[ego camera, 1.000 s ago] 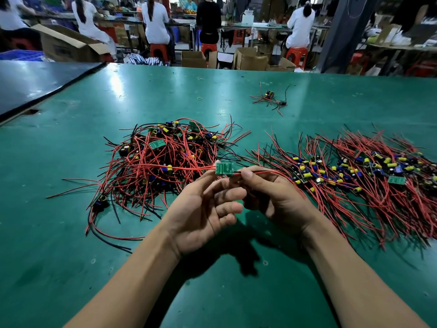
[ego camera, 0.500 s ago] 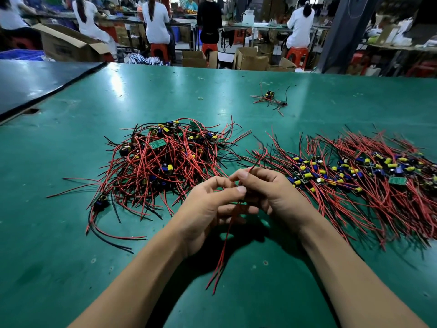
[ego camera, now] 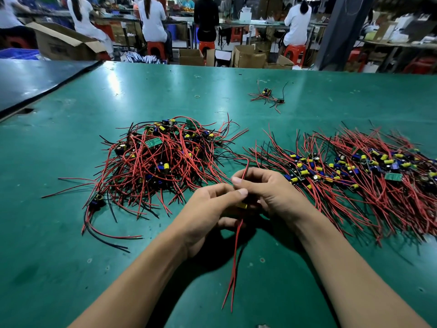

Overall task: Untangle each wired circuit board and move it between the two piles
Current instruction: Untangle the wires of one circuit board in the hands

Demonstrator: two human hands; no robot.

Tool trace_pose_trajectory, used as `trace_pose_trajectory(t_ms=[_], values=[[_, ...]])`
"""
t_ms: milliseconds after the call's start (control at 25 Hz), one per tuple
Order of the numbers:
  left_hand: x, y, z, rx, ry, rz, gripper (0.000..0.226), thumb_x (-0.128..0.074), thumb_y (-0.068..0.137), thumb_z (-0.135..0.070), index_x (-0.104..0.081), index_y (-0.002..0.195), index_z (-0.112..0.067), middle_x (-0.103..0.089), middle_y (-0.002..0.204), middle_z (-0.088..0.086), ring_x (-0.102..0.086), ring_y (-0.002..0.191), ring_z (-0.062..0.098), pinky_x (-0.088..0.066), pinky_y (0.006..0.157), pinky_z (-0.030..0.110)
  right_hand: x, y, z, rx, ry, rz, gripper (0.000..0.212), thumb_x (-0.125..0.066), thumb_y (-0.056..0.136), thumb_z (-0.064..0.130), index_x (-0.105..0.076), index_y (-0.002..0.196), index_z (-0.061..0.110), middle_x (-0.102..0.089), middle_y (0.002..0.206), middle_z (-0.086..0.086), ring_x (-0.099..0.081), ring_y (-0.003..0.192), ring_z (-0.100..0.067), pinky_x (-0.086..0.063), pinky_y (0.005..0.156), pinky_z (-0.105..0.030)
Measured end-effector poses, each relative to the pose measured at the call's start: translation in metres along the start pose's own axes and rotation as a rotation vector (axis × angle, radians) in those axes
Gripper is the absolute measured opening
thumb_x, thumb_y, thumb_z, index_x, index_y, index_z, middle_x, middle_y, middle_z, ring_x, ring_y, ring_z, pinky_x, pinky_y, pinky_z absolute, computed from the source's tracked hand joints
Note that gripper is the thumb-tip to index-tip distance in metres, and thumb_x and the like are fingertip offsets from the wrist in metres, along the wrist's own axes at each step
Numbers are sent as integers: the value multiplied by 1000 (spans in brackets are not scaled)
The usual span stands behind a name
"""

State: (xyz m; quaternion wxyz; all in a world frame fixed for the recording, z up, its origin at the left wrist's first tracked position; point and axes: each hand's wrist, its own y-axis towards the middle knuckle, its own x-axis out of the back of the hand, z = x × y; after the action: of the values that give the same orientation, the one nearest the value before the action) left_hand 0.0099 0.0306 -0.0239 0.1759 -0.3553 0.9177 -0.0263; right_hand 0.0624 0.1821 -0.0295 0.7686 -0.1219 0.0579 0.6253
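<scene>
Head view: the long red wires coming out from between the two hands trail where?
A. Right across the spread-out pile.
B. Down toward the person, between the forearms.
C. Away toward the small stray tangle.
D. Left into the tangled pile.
B: the red wires drop from between the left hand and right hand and run toward the camera between the forearms, over the green table.

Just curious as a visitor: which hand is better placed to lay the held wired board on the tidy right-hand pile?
Probably the right hand: it grips the wired board too and lies next to the combed-out right pile; the left hand sits toward the tangled pile.
</scene>
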Motion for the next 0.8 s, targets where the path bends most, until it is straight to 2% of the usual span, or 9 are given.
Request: trace_pose_trajectory(t_ms=[160,240,400,560,640,680,760,800], values=[[0,0,-1,23,25,-12,6,-64,89,-8,-65,90,-2,-73,88,20,-70,67,24,-57,57,25,1,2,-1,-87,54,10,23,-82,75,39,-76,84,19,-58,68,-6,-52,46,-11,-45,42,-20],[-2,0,-1,22,70,-40,6,-63,90,-7,-63,88,-2,-73,84,22,-69,63,25,-55,53,24,2,1,-1,-83,20,19,25,-81,77,39,-76,87,16,-58,69,-7,-52,45,-11,-44,41,-20],[-3,-2,0,21,95,-56,11,-57,92,-6,-64,88,0,-72,76,21,-67,56,27,-50,45,22,5,-3,3,-148,63,115,25,-81,80,24,-75,99,10,-71,79,-7,-63,54,-11,-51,46,-22],[0,-4,-3,37,109,-28,16,-56,92,-8,-67,80,-4,-70,72,19,-64,54,27,-47,47,24,5,-3,2,-176,60,187,35,-78,84,29,-75,114,11,-74,89,-9,-69,67,-19,-58,60,-29],[0,-3,-3,26,115,-60,19,-57,90,-6,-64,73,-8,-68,68,19,-62,52,26,-47,51,26,4,0,-4,-129,4,137,36,-78,84,33,-75,113,11,-66,91,-20,-61,72,-31,-56,65,-32],[0,-3,-3,15,114,-76,20,-57,89,-4,-63,70,-8,-67,66,19,-61,52,26,-47,56,29,3,1,-6,-101,-43,89,34,-77,86,35,-76,111,11,-59,93,-24,-52,77,-35,-50,67,-36],[-1,-2,-2,-3,122,-90,21,-57,89,-2,-61,69,-7,-65,64,19,-59,51,25,-45,61,32,3,2,-5,-12,-217,-17,23,-72,92,37,-80,97,15,-57,91,-29,-46,79,-30,-37,63,-37],[-1,-2,-2,-9,138,-90,21,-57,89,-1,-60,69,-6,-65,63,19,-58,50,24,-45,60,32,4,3,-4,59,-347,-53,22,-68,95,37,-80,88,19,-65,91,-29,-49,69,-24,-36,61,-32]])
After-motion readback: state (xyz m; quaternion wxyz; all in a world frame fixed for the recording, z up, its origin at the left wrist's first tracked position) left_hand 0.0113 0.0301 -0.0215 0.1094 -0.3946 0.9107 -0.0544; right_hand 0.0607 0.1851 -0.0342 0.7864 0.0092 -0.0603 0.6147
